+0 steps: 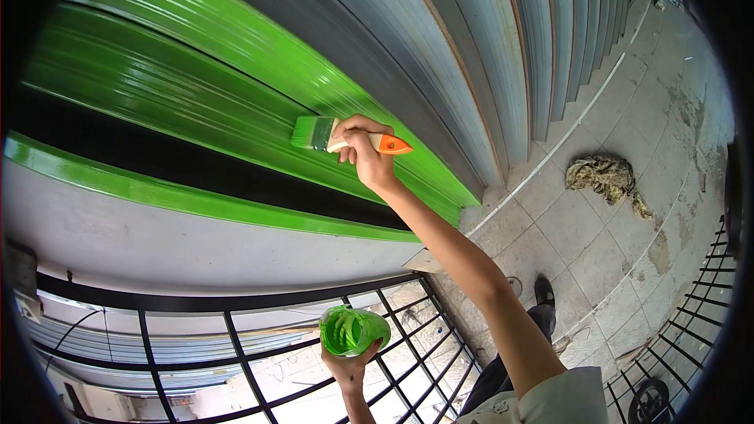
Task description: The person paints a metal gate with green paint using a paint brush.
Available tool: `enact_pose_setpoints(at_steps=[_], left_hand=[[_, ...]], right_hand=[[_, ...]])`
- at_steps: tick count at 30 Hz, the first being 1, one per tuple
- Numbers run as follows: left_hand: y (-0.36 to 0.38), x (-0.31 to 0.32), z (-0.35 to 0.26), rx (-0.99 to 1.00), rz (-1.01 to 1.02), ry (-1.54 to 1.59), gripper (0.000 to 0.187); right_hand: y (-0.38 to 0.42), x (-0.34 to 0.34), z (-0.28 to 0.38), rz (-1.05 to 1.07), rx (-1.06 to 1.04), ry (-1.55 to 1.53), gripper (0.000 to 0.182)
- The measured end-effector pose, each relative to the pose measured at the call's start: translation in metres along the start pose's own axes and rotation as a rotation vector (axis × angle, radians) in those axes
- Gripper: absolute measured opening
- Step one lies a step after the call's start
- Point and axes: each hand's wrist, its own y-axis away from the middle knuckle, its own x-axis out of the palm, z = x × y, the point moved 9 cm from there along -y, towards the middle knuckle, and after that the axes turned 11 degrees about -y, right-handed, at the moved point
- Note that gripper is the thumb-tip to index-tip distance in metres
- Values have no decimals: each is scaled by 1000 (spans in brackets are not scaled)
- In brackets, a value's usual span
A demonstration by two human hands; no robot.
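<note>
My right hand (365,149) is closed around the handle of a wide paintbrush (320,133). Its handle ends in an orange tip, and green paint coats its bristles. They are against, or very near, a ribbed metal panel (181,102) covered in glossy green paint. Lower in the view, my left hand (349,369) wraps around a jar (353,330) of green paint. Paint smears the jar's rim and inner wall, and its open mouth faces me. A black strip (196,153) runs between the green panel and a narrower green band (157,196).
Unpainted grey corrugated metal (471,39) continues to the upper right. A stained, crumpled cloth (605,179) lies on the tiled floor (581,267). Black metal grilles stand at the lower left (243,353) and lower right (691,322). My shoe (544,290) is on the tiles.
</note>
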Motion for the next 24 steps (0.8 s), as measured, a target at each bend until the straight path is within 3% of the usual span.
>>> enact_pose_setpoints(at_steps=[4,8,12,14,21,24], left_hand=[[-3,0,-7,21,-23,-15,69],[-2,5,5,-5,29,-10,77],[1,12,-4,0,38,41,71],[1,11,-11,9,38,49,69],[4,0,-32,64,13,75,70],[3,-4,-51,61,-15,149,71]], right_hand=[[-4,-17,-12,-1,23,1,20],[45,-122,-51,-104,98,81,19],[74,-166,-49,-230,140,489,20],[60,-144,-39,-239,114,570,21],[-46,90,62,121,-10,-72,17],[-47,142,112,288,48,-27,17]])
